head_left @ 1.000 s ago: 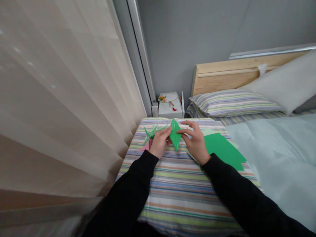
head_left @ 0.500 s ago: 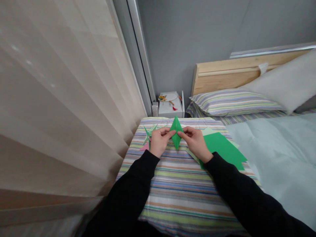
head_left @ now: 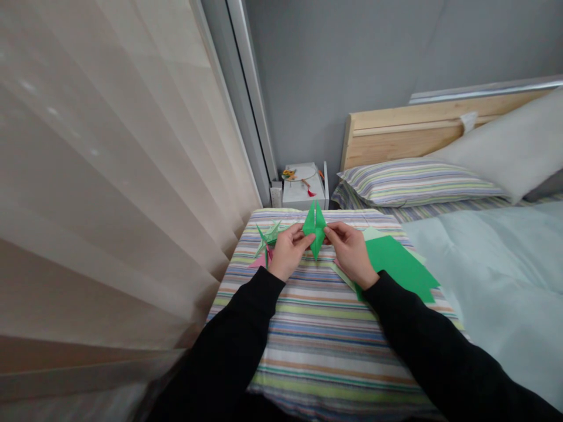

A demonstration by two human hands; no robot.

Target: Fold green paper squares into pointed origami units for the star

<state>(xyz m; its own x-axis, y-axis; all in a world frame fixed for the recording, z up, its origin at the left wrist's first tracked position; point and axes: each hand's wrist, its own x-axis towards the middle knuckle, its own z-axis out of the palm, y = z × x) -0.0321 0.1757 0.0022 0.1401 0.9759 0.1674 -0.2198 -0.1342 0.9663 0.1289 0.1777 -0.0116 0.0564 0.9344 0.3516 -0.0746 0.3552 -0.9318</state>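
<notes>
Above the far part of the table with its multicoloured striped cloth (head_left: 316, 328): a diamond-shaped, creased piece of bright green paper (head_left: 318, 227), held up between two bare hands. Landmark for the rest: this diamond.

Left hand (head_left: 287, 253) grips its left side, thumb across the lower front. Right hand (head_left: 353, 253) pinches its right edge, thumb and fingers closed on it. Fingertips behind the paper are hidden; can't tell exactly how they sit.

Change: half a second ago both thumbs met at its middle. Right thumb has since moved out to the edge, and the upper half now shows a slit between two narrow points. Judged so: layers being parted or checked, shaping unfinished.

Left of the diamond: pale-green, spiky folded paper (head_left: 270, 237), with a pink folded paper point (head_left: 258, 262) nearer the wearer. Right of it: flat bright green paper sheets (head_left: 401, 268), partly over paler ones.
</notes>
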